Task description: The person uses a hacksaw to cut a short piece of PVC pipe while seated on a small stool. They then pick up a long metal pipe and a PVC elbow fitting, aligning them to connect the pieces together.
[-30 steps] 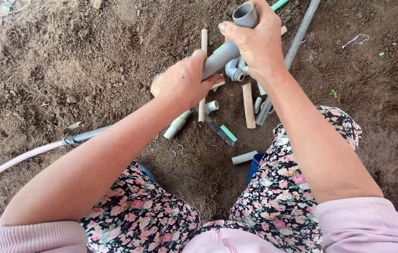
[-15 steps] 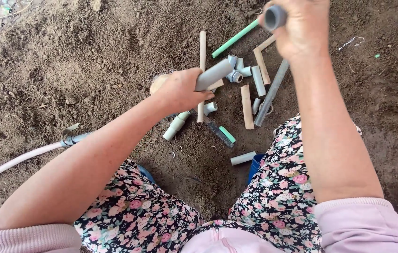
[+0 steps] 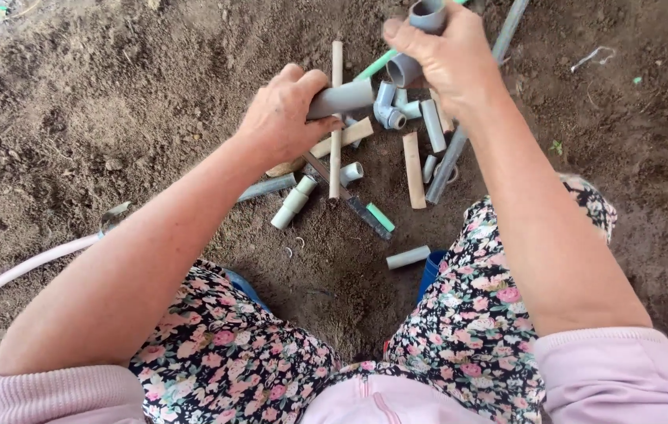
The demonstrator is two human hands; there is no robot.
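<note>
Looking from the left side, I see a pale hose (image 3: 31, 267) lying across the bare soil (image 3: 114, 86), well apart from the work. Next comes my left hand (image 3: 283, 118). Its fingers are wrapped fully closed around one end of a short grey pipe piece (image 3: 345, 97), which sticks out toward the right, almost level. Under this hand lies a loose pile: a long thin beige stick (image 3: 336, 118), a flat wooden piece (image 3: 342, 139), a light tube offcut (image 3: 293, 202) and a dark tool with a green tip (image 3: 365, 212), all on the ground.

More to the right, my right hand (image 3: 448, 63) is closed over a grey elbow fitting (image 3: 420, 39). One open socket shows above the fingers and the other points down toward the pipe piece. The two parts are near but apart; I judge they are not yet joined.

I think the main risk is misalignment. The pipe end and the lower socket are not on one line, so a push could jam the pipe crooked or make it slip past the fitting. My right fingers cover much of the elbow, so I cannot tell how firm the grip is; a twist might turn it in the hand. Soil is everywhere, and grit in the socket could spoil the fit. A dropped part may fall among the other grey offcuts (image 3: 433, 126) and be confused with them.
</note>
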